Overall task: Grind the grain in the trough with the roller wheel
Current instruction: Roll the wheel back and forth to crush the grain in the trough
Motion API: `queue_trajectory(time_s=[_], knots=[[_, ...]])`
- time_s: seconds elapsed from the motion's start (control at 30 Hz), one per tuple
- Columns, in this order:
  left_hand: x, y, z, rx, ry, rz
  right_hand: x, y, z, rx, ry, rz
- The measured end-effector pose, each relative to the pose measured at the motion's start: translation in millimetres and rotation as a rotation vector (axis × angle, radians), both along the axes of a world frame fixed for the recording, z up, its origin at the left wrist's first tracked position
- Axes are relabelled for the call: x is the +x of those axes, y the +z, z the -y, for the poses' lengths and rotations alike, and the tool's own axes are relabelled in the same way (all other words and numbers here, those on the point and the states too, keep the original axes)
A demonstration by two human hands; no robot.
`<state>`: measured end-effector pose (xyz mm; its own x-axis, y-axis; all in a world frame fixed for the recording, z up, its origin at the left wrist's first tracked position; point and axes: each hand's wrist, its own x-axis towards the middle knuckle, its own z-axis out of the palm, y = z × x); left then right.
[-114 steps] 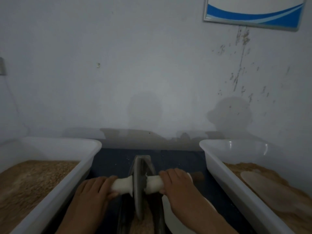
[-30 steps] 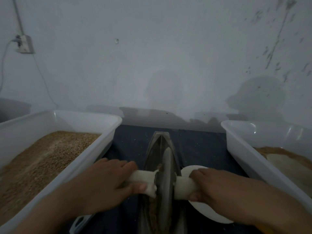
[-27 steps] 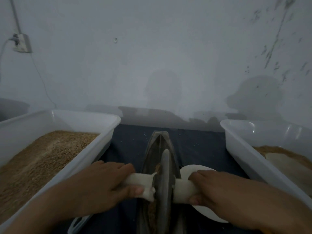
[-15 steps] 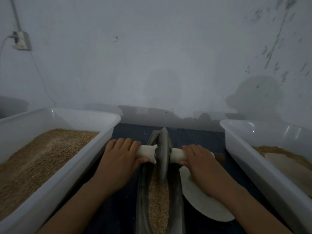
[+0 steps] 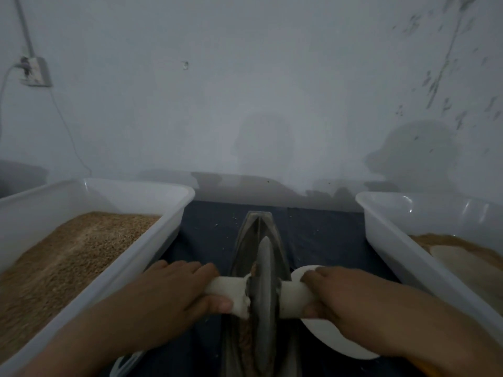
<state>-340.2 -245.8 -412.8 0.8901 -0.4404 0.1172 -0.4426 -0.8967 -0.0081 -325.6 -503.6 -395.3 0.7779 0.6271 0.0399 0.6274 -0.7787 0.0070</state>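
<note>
I see the roller wheel [image 5: 263,289], a thin dark metal disc, upright on edge in the narrow dark boat-shaped trough [image 5: 255,227], white-wrapped axle handles out both sides. Brown grain [image 5: 246,336] lies in the trough by the wheel's near side.

— How did the hands sit?
— The left hand [image 5: 174,292] curled over its side of the white handle [image 5: 226,291], thumb beneath. The right hand [image 5: 345,297] gripped likewise, both forearms reaching forward.
</note>
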Motion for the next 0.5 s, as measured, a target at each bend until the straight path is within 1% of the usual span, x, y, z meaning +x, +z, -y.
queue_trajectory(time_s=[0.1,0.2,0.27,0.33,0.4,0.43,0.47,0.5], knots=[[18.9,-11.5,10.2,0.014,0.083,0.17,19.1,-14.3,-6.3,0.003,-0.104,0.077],[33.4,-27.3,19.8,-0.02,0.197,0.354,44.6,-30.4,-8.5,0.041,-0.167,0.234],[40.1,-31.2,23.8,-0.019,0.232,0.364,54.7,-39.2,-8.7,0.065,-0.176,0.301],[41.8,-31.4,21.0,-0.034,0.211,0.379,56.2,-42.7,-8.3,0.062,-0.165,0.311],[37.5,-28.0,15.5,-0.064,0.169,0.343,47.0,-37.8,-8.8,0.03,-0.145,0.278],[32.6,-24.6,14.3,-0.068,0.153,0.292,40.6,-33.6,-8.7,0.011,-0.133,0.252],[27.1,-19.8,13.2,-0.048,0.132,0.246,33.4,-28.9,-8.0,-0.015,-0.113,0.227],[21.6,-16.7,10.7,-0.023,0.1,0.239,26.0,-24.2,-6.3,-0.039,-0.092,0.191]])
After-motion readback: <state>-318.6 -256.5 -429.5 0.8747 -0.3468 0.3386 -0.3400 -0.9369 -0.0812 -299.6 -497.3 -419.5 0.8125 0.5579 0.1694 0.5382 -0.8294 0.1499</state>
